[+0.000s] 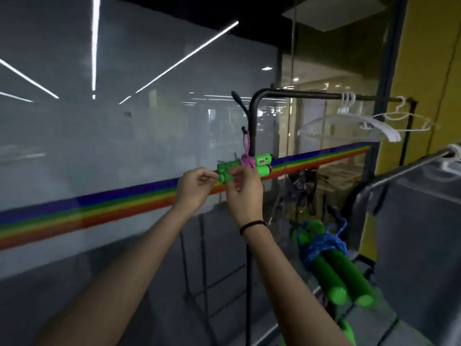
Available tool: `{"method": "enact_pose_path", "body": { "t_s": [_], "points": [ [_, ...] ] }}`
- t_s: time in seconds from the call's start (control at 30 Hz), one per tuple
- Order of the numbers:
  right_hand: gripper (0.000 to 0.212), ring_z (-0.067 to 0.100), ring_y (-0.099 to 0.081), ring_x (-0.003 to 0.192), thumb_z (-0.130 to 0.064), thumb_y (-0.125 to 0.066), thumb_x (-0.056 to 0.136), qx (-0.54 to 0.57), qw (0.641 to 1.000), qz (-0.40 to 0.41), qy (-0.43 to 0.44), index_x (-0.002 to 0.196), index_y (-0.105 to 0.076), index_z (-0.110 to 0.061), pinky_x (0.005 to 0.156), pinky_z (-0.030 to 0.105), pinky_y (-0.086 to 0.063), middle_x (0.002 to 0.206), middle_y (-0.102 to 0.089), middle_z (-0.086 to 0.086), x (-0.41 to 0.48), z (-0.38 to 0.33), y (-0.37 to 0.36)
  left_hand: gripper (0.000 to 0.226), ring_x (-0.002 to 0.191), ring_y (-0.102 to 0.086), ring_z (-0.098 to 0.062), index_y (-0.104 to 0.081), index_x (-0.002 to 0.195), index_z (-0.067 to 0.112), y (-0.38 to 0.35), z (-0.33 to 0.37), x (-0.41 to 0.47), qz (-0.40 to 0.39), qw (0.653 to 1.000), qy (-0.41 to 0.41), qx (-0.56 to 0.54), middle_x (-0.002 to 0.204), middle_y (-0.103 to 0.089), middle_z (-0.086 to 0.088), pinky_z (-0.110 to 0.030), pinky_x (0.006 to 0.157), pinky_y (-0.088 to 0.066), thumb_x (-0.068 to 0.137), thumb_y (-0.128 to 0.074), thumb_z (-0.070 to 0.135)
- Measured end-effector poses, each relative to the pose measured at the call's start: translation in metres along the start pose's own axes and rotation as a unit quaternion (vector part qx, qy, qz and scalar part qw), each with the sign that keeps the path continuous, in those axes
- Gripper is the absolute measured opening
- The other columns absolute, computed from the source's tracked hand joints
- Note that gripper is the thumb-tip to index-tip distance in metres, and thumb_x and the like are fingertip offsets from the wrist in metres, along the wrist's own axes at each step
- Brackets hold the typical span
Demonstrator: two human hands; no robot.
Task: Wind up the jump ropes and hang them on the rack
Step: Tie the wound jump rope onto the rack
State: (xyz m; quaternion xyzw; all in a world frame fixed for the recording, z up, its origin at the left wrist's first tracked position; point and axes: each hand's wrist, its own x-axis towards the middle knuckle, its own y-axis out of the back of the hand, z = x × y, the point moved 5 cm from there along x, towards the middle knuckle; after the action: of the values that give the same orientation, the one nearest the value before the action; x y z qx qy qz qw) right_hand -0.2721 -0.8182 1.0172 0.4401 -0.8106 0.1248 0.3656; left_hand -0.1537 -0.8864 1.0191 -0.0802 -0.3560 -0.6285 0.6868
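A wound jump rope with green handles (262, 166) and purple cord (247, 158) hangs by a purple loop from a side hook of the black rack (255, 121). My left hand (197, 188) pinches the left end of the green handles. The fingers of my right hand (245, 188) curl round the handles from below. A second wound jump rope (329, 265), green handles wrapped in blue cord, sits lower right, close to the camera; what bears it is unclear.
The rack's top bar (311, 94) carries several clear hangers (349, 121). A second grey rail (404, 171) stands at right with a hanger. A frosted glass wall with a rainbow stripe (99, 206) lies behind. Dark floor below.
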Motion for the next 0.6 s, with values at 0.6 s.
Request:
{"method": "enact_pose_path", "body": {
  "t_s": [0.6],
  "points": [
    [0.015, 0.02, -0.059, 0.077, -0.005, -0.052, 0.084, 0.105, 0.906, -0.406, -0.057, 0.08, -0.06, -0.018, 0.061, 0.009, -0.042, 0.086, -0.067, 0.019, -0.301, -0.175, 0.076, 0.033, 0.039, -0.053, 0.004, -0.063, 0.069, 0.018, 0.198, 0.104, -0.44, 0.144, 0.96, 0.224, 0.084, 0.042, -0.061, 0.016, -0.008, 0.043, -0.039, 0.083, -0.053, -0.01]
  ]
}}
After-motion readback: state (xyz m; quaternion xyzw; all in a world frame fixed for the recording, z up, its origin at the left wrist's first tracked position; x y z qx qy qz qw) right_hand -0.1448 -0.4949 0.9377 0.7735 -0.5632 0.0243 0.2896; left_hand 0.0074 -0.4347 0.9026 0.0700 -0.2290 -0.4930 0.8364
